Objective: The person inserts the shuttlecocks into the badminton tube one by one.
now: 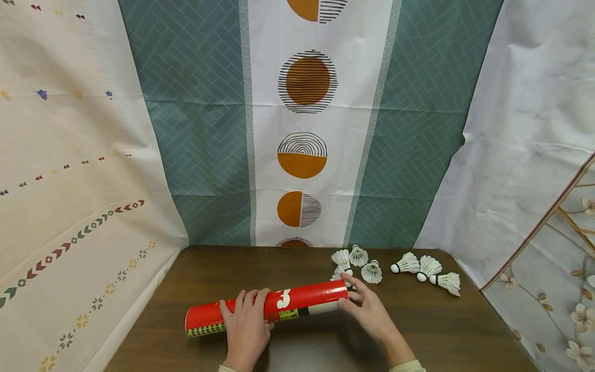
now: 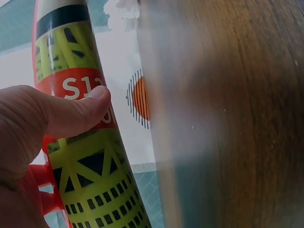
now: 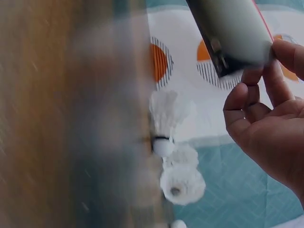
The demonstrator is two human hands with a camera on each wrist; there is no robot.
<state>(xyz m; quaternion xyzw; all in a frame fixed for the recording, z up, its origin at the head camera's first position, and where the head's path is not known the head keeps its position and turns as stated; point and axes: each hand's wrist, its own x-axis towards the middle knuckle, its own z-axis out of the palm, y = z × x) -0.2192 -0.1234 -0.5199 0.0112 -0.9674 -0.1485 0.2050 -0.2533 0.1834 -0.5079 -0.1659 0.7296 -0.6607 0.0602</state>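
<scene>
Beneath tube point(image 1: 299, 298), table point(image 1: 251, 268) perhaps wooden, cloth point(image 1: 311, 121) behind

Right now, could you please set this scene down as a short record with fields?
Tube: red, with yellow-green and white parts
Left hand: grips the tube around its middle
Right hand: at the tube's right end, touching it
Table: dark brown, wood-grained
Shuttlecock cluster: on the table beyond the tube's right end
Three shuttlecocks: on the table, right of that cluster
Backdrop cloth: green and white, with orange circle designs
</scene>
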